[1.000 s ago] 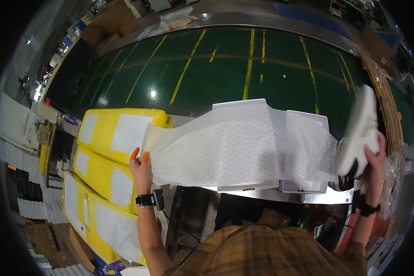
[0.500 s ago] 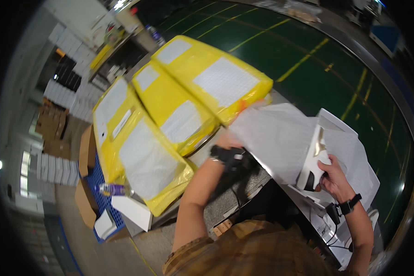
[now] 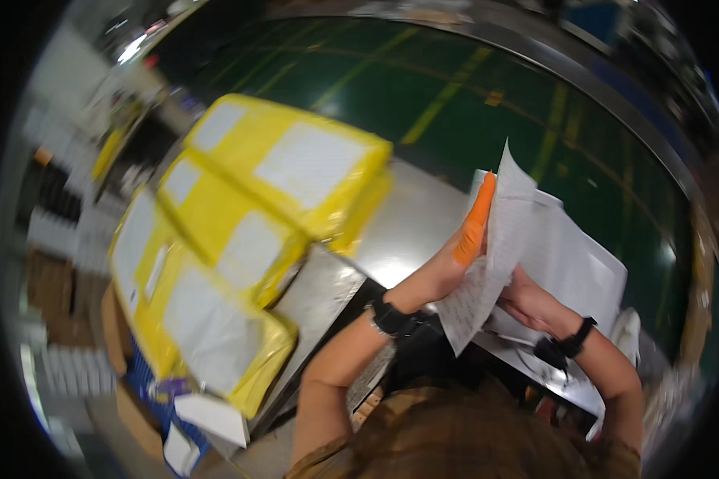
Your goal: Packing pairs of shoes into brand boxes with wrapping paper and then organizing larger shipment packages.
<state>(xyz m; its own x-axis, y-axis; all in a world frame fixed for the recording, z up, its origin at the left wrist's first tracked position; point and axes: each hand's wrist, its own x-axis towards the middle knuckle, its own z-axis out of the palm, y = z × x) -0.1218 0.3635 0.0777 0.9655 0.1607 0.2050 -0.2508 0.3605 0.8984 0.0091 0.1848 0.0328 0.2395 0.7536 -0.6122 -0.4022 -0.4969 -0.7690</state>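
Observation:
A sheet of white paper (image 3: pixel 499 239) covered in rows of small print stands on edge, slightly curled, between my hands. Along its left side lies my left hand (image 3: pixel 461 249), closed on the sheet, with orange covers on the fingers and the thumb hidden. My right hand (image 3: pixel 531 302) is closed at the sheet's lower right edge, its fingertips partly hidden. Just beyond it a larger white sheet-like piece (image 3: pixel 587 267) spreads over the table's right part. Each wrist wears a black strap with a small black unit.
Several yellow-wrapped flat packages (image 3: pixel 244 180) with white panels rest to the left. A metal table (image 3: pixel 415 215) lies between them and my hands. Lower left are a blue crate (image 3: pixel 148 371), a white flat piece (image 3: pixel 213 417) and cardboard flaps (image 3: pixel 140 419). Green floor with yellow lines extends beyond.
My left hand has moved right from beside the yellow packages to the sheet. The white tool with a black end in my right hand is no longer visible. The view has shifted.

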